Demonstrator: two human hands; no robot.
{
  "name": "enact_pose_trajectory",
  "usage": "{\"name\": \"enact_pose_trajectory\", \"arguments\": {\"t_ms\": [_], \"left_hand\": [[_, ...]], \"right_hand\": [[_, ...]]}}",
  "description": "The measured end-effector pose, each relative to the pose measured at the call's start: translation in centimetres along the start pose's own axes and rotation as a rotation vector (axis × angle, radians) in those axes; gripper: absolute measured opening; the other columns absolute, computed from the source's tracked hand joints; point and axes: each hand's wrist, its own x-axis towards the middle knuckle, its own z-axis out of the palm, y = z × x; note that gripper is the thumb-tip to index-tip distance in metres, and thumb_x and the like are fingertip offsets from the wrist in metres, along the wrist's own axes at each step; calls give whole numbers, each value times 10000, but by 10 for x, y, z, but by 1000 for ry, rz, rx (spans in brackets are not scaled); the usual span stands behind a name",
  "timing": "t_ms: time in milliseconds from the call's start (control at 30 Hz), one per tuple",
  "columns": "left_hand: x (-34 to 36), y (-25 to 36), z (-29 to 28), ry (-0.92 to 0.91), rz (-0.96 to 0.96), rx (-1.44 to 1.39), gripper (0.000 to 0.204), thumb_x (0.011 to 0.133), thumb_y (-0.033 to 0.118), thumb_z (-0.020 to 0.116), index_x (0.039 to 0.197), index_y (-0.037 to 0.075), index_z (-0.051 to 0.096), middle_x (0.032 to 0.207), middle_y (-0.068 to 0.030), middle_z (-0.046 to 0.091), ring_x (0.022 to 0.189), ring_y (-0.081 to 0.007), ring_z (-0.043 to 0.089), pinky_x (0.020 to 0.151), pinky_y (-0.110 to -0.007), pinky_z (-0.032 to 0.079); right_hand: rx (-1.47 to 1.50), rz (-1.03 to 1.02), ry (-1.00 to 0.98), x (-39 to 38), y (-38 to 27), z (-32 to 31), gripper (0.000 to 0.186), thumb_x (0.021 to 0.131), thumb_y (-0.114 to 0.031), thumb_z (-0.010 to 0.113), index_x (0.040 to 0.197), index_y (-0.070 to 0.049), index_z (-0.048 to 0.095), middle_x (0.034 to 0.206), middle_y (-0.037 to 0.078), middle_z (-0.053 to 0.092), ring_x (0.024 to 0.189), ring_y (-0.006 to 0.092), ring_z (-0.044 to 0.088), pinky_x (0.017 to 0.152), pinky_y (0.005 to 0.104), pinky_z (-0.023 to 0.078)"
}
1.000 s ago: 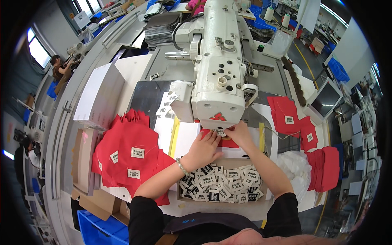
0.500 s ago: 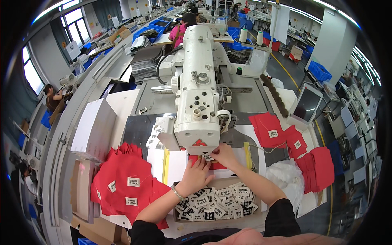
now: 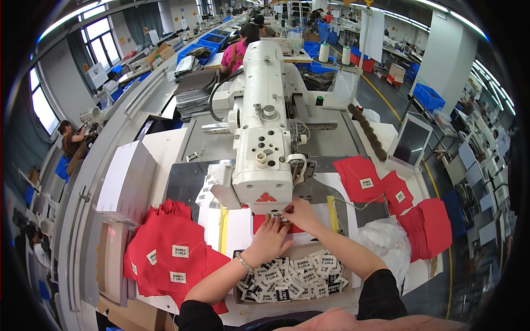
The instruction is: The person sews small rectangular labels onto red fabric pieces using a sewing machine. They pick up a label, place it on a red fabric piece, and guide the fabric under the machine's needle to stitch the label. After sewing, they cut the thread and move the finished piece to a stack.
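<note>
Under the head of a white industrial sewing machine (image 3: pixel 265 138), a piece of red fabric (image 3: pixel 296 228) lies on the work plate. A small pale fabric label (image 3: pixel 277 215) with dark print rests on it, partly hidden by the machine head and my fingers. My left hand (image 3: pixel 268 240) lies flat with its fingers stretched out, the tips on the red fabric at the label's near edge. From the right, my right hand (image 3: pixel 301 214) pinches at the label's right side. Nearer to me, a cardboard box (image 3: pixel 239 295) holds a heap of loose black and white labels (image 3: pixel 303 276).
Red fabric pieces bearing labels (image 3: pixel 165 248) are piled at left, beside a white box (image 3: pixel 126 182). At right lie more red pieces (image 3: pixel 425 229), a crumpled white plastic bag (image 3: pixel 385 243) and a small screen (image 3: pixel 413 140). Yellow strips (image 3: pixel 333 212) flank the sewing area. A co-worker (image 3: pixel 240 49) sits beyond the machine.
My view has tilted slightly. Both hands stay at the label, and a little less of it shows between my fingers and the machine head.
</note>
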Motion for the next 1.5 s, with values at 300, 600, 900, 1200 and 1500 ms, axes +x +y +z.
{"name": "enact_pose_trajectory", "arguments": {"t_ms": [300, 600, 900, 1200, 1500], "left_hand": [[3, -2, -5, -87, 46, -85, 498, 940, 407, 493, 1287, 50, 493, 1350, -221, 461, 1260, -388, 429, 1080, -493, 294], [-4, -4, -27, -176, 113, -173, 502, 923, 397, 533, 1271, 36, 506, 1370, -267, 440, 1303, -389, 395, 1094, -457, 288], [-38, -16, -56, -180, -86, -103, 477, 864, 362, 622, 1203, 30, 572, 1284, -212, 543, 1197, -338, 512, 1020, -434, 381], [-34, -38, -55, -90, -131, -66, 484, 848, 371, 629, 1191, 31, 600, 1269, -168, 559, 1209, -307, 504, 1048, -446, 357], [-29, -38, -56, -101, -74, -204, 435, 846, 295, 658, 1209, 66, 593, 1283, -168, 552, 1166, -328, 517, 1024, -420, 374]], "right_hand": [[-482, -594, -9, -7, 24, -15, 142, 742, -176, 651, 869, -138, 701, 992, 37, 588, 968, 236, 577, 839, 391, 459], [-534, -727, -13, -7, 29, -33, 215, 723, -106, 649, 932, -127, 694, 973, 22, 597, 956, 215, 564, 847, 361, 426], [-469, -769, -146, -9, 23, -27, 241, 756, -126, 640, 994, -126, 679, 1054, 4, 622, 1025, 193, 551, 897, 359, 391], [-506, -677, -261, -17, 17, -9, 400, 853, -235, 582, 1244, -153, 578, 1142, 12, 618, 1092, 192, 519, 974, 445, 327], [-526, -629, -306, -19, 17, -9, 431, 841, -233, 592, 1266, -168, 558, 1246, 3, 579, 1147, 193, 483, 943, 465, 335]]}}
